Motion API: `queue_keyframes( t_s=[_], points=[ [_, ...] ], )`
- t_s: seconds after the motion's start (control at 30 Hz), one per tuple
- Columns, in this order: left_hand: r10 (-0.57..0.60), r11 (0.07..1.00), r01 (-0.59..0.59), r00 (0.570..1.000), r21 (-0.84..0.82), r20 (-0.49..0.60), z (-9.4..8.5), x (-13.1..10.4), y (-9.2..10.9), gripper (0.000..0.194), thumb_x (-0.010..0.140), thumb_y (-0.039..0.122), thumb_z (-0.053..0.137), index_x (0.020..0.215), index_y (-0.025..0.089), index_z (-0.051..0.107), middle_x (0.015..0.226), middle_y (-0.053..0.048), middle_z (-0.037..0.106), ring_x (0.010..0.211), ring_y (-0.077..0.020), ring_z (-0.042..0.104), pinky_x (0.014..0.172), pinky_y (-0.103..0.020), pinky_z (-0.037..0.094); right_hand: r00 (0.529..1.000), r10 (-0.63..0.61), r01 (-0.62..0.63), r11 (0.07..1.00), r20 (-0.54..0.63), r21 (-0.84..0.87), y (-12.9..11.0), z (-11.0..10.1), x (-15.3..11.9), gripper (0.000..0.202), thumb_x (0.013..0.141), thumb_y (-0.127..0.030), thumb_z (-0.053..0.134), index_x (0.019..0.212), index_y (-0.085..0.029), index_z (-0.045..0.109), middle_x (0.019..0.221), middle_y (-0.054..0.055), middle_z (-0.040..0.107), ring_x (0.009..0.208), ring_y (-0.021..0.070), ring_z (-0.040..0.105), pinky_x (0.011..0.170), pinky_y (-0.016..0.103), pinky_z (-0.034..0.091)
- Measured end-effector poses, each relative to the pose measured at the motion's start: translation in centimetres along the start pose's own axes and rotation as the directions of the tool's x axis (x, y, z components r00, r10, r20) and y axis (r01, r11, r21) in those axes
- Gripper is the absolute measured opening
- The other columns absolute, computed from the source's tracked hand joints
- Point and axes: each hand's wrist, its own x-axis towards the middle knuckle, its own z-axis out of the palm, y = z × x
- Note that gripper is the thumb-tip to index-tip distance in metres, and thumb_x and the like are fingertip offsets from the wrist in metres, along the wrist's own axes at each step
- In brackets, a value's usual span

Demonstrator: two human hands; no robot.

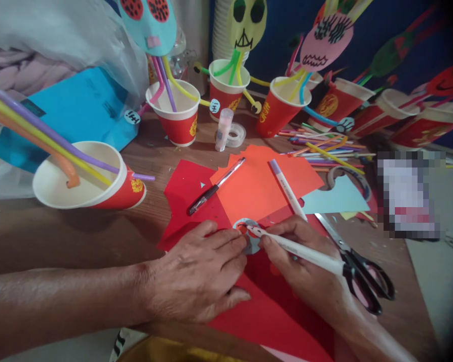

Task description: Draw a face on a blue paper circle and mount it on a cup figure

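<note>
In my right hand (302, 256) a white marker pen (305, 251) is pinched, its tip down on a small round light-blue paper disc (252, 245). Red-orange marks show on the disc. My left hand (204, 271) lies flat, fingers stretched, its fingertips pressing the disc's left edge. Beneath both hands is red paper (272, 306), with an orange sheet (260, 186) beyond. On these sheets rest a black-and-clear pen (215, 187) and a second white marker with a lilac end (287, 188). Black-handled scissors (357, 266) lie beside my right hand.
A tilted red paper cup (130, 186) with straws stands at left. Several cups with paper faces, like the middle red cup (175, 125), line the back. A glue stick (224, 129), a tape roll (236, 134), a straw pile (324, 146) and light-blue paper (337, 198) lie around.
</note>
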Motion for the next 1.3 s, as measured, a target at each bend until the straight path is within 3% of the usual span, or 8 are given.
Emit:
queue_keyframes(
  t_s=[0.5,0.67,0.8,1.03,1.17,1.3],
  points=[
    [-0.011,1.000,0.011,1.000,-0.002,-0.026,0.4,-0.2,0.2,0.036,0.089,0.042,0.042,0.096,0.014,0.063,0.108,-0.009,0.066,0.102,-0.0216,0.057,0.085,-0.035,0.037,0.999,0.053,-0.053,0.999,0.014,-0.004,-0.5,-0.4,-0.1,0.013,0.077,-0.028,0.059,0.070,-0.019,0.054,0.048,-0.003,0.061,0.036,0.0094,0.055,0.032,0.017,0.037],
    [-0.012,1.000,0.012,0.999,-0.013,-0.034,0.4,-0.2,0.2,0.035,0.089,0.041,0.043,0.094,0.014,0.064,0.106,-0.009,0.067,0.101,-0.0222,0.057,0.086,-0.036,0.037,0.996,0.065,-0.062,0.997,-0.063,0.052,-0.5,-0.8,-0.4,0.011,0.077,-0.030,0.060,0.075,-0.021,0.055,0.054,-0.001,0.064,0.042,0.0131,0.060,0.036,0.020,0.044],
    [0.011,0.999,-0.012,1.000,-0.032,-0.026,0.4,-0.3,0.0,0.034,0.088,0.041,0.044,0.097,0.014,0.063,0.107,-0.009,0.066,0.103,-0.0228,0.057,0.086,-0.036,0.037,0.983,0.073,-0.052,0.991,-0.169,0.125,-0.5,-0.9,-0.6,0.009,0.082,-0.029,0.056,0.089,-0.023,0.057,0.069,0.002,0.069,0.061,0.0164,0.067,0.051,0.024,0.052],
    [-0.031,0.997,0.028,0.998,-0.075,-0.050,1.0,-0.7,0.2,0.034,0.089,0.041,0.044,0.101,0.014,0.061,0.112,-0.009,0.064,0.109,-0.0223,0.054,0.090,-0.038,0.035,0.980,-0.164,0.170,0.984,-0.109,0.049,0.7,-0.3,-0.4,0.020,0.086,-0.018,0.053,0.104,-0.025,0.058,0.089,0.001,0.070,0.083,0.0155,0.065,0.076,0.029,0.049],
    [-0.010,0.997,0.005,0.998,-0.074,-0.066,0.9,-0.8,0.1,0.033,0.089,0.040,0.043,0.100,0.013,0.060,0.105,-0.008,0.066,0.103,-0.0223,0.057,0.089,-0.038,0.035,0.924,-0.383,0.381,0.921,-0.001,-0.084,1.2,-0.4,-0.1,0.025,0.084,-0.010,0.051,0.105,-0.023,0.058,0.095,0.002,0.069,0.087,0.0176,0.063,0.080,0.034,0.044],
    [-0.008,0.995,0.008,1.000,-0.100,-0.004,0.6,-0.7,0.0,0.031,0.090,0.038,0.043,0.099,0.014,0.060,0.098,-0.007,0.067,0.099,-0.0214,0.058,0.087,-0.038,0.036,0.871,-0.490,0.486,0.857,0.024,-0.172,0.7,-0.6,0.0,0.025,0.081,-0.008,0.050,0.100,-0.021,0.060,0.086,0.003,0.070,0.075,0.0170,0.063,0.075,0.034,0.042]
  ],
)
